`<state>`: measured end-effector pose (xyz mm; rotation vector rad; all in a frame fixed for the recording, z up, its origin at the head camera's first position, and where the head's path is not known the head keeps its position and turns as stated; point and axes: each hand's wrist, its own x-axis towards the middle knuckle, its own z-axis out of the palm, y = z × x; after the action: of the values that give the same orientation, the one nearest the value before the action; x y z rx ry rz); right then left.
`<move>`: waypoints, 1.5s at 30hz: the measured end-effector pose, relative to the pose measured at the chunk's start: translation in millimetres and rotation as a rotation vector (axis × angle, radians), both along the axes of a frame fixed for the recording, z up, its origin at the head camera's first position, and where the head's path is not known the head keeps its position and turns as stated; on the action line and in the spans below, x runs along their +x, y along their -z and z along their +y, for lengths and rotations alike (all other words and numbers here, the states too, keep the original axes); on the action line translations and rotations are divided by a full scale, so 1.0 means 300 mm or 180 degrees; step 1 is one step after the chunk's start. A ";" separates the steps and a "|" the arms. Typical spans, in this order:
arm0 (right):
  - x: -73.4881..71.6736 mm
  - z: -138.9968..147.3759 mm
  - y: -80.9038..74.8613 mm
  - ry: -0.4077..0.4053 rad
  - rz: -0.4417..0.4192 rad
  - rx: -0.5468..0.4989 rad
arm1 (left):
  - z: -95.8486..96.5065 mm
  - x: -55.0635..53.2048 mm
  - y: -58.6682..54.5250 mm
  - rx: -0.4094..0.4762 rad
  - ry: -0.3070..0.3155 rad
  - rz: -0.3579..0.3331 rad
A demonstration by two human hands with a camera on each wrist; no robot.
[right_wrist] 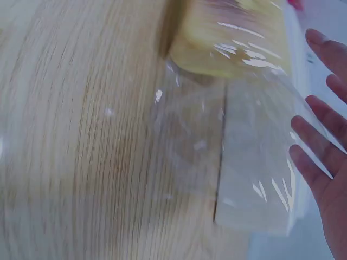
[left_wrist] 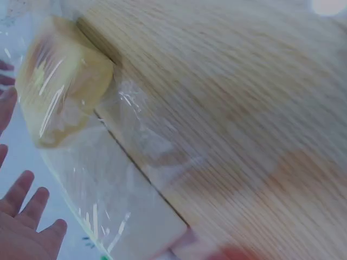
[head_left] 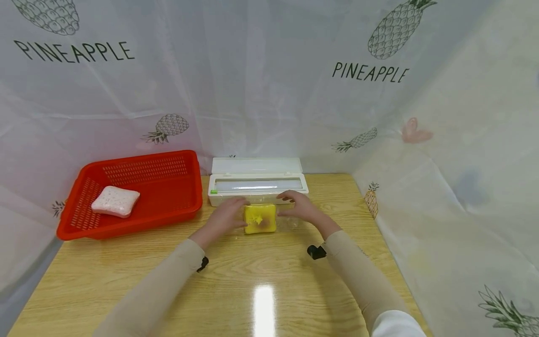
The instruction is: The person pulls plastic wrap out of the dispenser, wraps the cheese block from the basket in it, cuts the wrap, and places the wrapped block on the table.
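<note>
A yellow, squarish bread-like block (head_left: 260, 219) lies on the table in front of a white cling film dispenser (head_left: 258, 182), whose lid stands raised. Clear film (right_wrist: 187, 130) covers the block and spreads past its sides, wrinkled and shiny in both wrist views. My left hand (head_left: 227, 216) is at the block's left side, fingers extended. On the other side, my right hand (head_left: 300, 206) hovers over the film near the dispenser's front, its fingers spread apart in the right wrist view. Whether either hand touches the film is unclear.
A red perforated basket (head_left: 168, 206) stands at the left, holding a white speckled bread-shaped block (head_left: 115, 201). Behind the wooden table (head_left: 236, 281) hangs a pale curtain (head_left: 261, 93) printed with pineapples, which also lines the right side.
</note>
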<state>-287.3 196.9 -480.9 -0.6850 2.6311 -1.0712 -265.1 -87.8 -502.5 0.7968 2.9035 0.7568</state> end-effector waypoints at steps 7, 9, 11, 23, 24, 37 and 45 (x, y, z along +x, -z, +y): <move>0.055 0.115 0.020 0.0146 -0.0087 -0.0366 | -0.085 0.068 -0.008 0.0478 -0.0285 -0.0090; 0.079 0.142 0.036 0.0230 -0.0134 -0.0525 | -0.110 0.090 0.005 0.0561 -0.0378 -0.0071; 0.106 0.163 0.050 0.0315 -0.0179 -0.0687 | -0.134 0.117 0.018 0.0700 -0.0491 -0.0095; 0.260 0.164 0.055 0.0350 -0.0303 -0.1168 | -0.191 0.225 0.127 0.1465 -0.1143 -0.0558; 0.264 0.161 0.060 0.0361 -0.0320 -0.1142 | -0.189 0.226 0.133 0.1541 -0.1153 -0.0611; 0.269 0.104 0.136 0.0529 -0.0408 -0.1202 | -0.152 0.192 0.196 0.2744 -0.1561 -0.1087; 0.252 0.098 0.151 0.0999 -0.0385 -0.1608 | -0.141 0.170 0.195 0.2979 -0.1503 -0.1155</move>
<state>-211.6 226.3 -526.3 -0.2739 2.4245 -1.8379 -214.0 -130.0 -560.9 -0.0789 2.3157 2.0973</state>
